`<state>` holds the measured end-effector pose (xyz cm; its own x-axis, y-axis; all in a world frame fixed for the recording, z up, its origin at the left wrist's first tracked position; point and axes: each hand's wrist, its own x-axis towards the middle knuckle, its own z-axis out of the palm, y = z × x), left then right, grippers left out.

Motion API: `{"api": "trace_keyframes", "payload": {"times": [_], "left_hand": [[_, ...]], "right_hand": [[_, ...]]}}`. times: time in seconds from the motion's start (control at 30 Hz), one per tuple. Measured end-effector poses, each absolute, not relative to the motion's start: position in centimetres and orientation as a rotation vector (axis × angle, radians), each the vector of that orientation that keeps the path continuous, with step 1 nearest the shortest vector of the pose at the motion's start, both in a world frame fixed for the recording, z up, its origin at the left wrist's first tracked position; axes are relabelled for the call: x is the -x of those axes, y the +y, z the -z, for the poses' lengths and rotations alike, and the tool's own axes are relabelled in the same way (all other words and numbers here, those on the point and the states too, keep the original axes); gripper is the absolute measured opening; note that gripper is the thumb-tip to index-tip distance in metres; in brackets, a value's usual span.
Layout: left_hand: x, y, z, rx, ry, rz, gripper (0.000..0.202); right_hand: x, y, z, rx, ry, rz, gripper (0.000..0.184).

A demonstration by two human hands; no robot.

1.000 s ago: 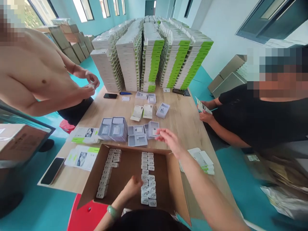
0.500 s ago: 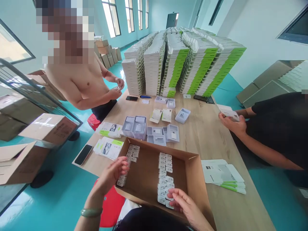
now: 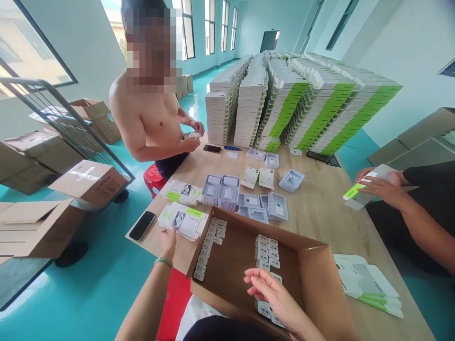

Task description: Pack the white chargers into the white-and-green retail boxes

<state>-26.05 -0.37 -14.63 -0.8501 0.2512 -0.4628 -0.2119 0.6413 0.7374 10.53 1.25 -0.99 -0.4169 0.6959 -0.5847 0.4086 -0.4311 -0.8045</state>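
Observation:
My left hand (image 3: 168,242), with a green bangle on the wrist, stretches out to the left of the open cardboard box (image 3: 320,265). Its fingers lie flat against the near edge of a stack of flat printed cartons (image 3: 185,221). My right hand (image 3: 275,294) is inside the box, over the near end of the right-hand row of small white adapters (image 3: 267,248). Its fingers are curled together, and what they hold, if anything, is hidden. A second row of adapters (image 3: 209,240) runs along the box's left wall.
Clear plastic trays (image 3: 227,189) and loose cards (image 3: 258,177) lie beyond the box. A phone (image 3: 142,225) rests at the table's left edge. Tall stacks of white-and-green boxes (image 3: 284,109) fill the far end. A shirtless person (image 3: 152,118) stands left; another person's hands (image 3: 380,187) work right. Flat cartons (image 3: 369,284) lie near right.
My left hand has left the box and reached out to the printed cartons. My right hand has stayed at the near end of the adapter row. The view has swung left.

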Motion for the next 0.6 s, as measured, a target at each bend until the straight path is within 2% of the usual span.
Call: {"api": "trace_keyframes", "payload": {"times": [0.07, 0.23, 0.3, 0.37, 0.47, 0.6], "left_hand": [[27.8, -0.2, 14.4, -0.119, 2.438, -1.063, 0.042], [31.4, 0.5, 13.7, -0.366, 2.481, -0.888, 0.038], [31.9, 1.1, 13.8, -0.407, 2.461, -0.855, 0.038], [32.1, 1.8, 14.1, -0.42, 2.431, -0.846, 0.037], [32.3, 2.3, 14.6, -0.394, 2.362, -0.874, 0.037], [33.6, 1.5, 14.9, -0.351, 2.221, -0.971, 0.035]], "right_hand": [[-8.1, 2.1, 0.0, 1.491, -1.677, -1.926, 0.056], [1.0, 5.2, -3.8, 1.254, -2.146, -1.761, 0.032], [5.7, 6.2, -4.4, 1.181, -2.349, -1.648, 0.031], [10.4, 7.0, -3.9, 1.121, -2.573, -1.529, 0.032], [16.0, 8.0, -1.5, 1.131, -2.913, -1.337, 0.042], [19.2, 8.8, 2.5, 1.275, -3.229, -1.133, 0.055]]}}
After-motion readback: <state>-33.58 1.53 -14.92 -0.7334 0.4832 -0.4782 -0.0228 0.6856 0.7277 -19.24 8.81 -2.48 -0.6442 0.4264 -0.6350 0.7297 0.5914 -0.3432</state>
